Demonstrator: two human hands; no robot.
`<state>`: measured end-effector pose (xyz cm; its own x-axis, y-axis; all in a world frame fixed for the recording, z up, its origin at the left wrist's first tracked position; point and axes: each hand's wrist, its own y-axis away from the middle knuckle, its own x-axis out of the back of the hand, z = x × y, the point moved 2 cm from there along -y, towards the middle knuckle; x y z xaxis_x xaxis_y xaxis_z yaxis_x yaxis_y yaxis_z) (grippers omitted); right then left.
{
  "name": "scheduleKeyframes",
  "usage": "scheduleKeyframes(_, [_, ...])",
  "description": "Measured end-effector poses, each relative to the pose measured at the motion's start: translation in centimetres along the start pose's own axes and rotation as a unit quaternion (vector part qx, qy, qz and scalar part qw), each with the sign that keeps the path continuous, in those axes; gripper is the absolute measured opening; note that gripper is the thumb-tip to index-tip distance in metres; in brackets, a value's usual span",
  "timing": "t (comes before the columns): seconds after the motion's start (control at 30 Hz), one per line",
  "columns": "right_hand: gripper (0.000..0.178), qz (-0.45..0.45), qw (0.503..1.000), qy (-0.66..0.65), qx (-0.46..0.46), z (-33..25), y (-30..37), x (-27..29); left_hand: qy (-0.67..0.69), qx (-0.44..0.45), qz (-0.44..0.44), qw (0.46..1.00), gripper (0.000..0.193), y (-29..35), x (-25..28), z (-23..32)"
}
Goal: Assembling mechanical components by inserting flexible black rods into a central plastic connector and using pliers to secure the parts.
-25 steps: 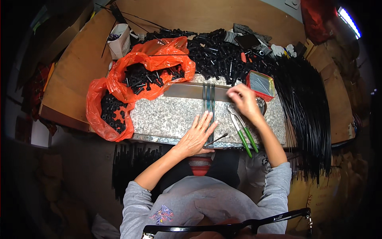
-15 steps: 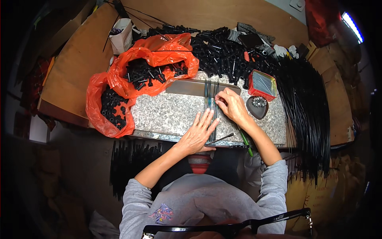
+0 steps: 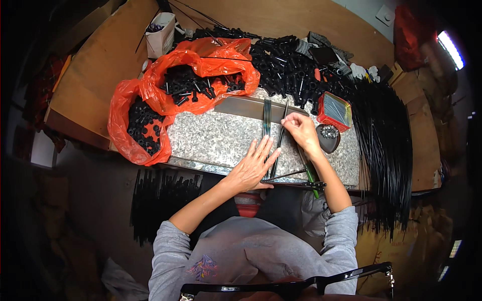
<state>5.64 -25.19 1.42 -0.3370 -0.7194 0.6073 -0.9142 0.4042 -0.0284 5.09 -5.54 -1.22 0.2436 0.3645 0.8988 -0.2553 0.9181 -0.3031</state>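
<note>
Several thin black rods lie side by side on the speckled stone slab, their far ends over a dark metal bar. My left hand rests flat across their near part, fingers outstretched and a little apart. To its right, my right hand pinches a few more black rods, whose far ends reach past the fingers onto the bar. How many it holds is hidden. A green-handled tool lies at the slab's front edge, below my right wrist, beside a black folding piece.
Orange plastic bags of black fittings stand left. A heap of black tubular parts lies behind. On the right are a red box of thin pins, a dark dish of small metal pieces and a long bundle of black rods.
My right hand has drawn a few rods rightward, away from the group under my left hand, leaving a wider gap. The left hand stays flat. The whole view has shifted slightly.
</note>
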Motion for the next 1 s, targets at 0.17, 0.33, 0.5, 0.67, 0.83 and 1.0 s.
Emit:
scheduleKeyframes(0.17, [0.013, -0.073, 0.971, -0.22, -0.06, -1.4, 1.2, 1.3, -0.024, 0.001, -0.007, 1.0, 0.102, 0.2, 0.1, -0.1])
scheduleKeyframes(0.33, [0.01, -0.137, 0.958, -0.249, -0.021, -2.3, 1.5, 2.8, 0.001, 0.001, -0.01, 1.0, 0.104, -0.1, 0.0, 0.0])
scheduleKeyframes(0.5, [0.008, -0.021, 0.953, -0.283, 0.109, -7.7, 1.5, 6.2, 0.008, -0.005, -0.03, 0.999, 0.097, -0.1, 0.0, -0.3])
scheduleKeyframes(0.67, [0.011, 0.085, 0.909, -0.366, 0.18, -11.4, -1.6, 13.9, 0.018, -0.018, -0.023, 0.999, 0.093, 0.0, 0.0, -0.3])
scheduleKeyframes(0.83, [0.011, 0.222, 0.834, -0.416, 0.285, -16.3, -4.4, 18.0, 0.02, -0.029, 0.011, 0.999, 0.093, 0.6, -0.2, -0.3])
scheduleKeyframes(1.0, [0.016, 0.231, 0.792, -0.432, 0.365, -23.2, -9.5, 14.5, 0.032, -0.014, -0.015, 0.999, 0.092, 0.7, -0.4, 0.1])
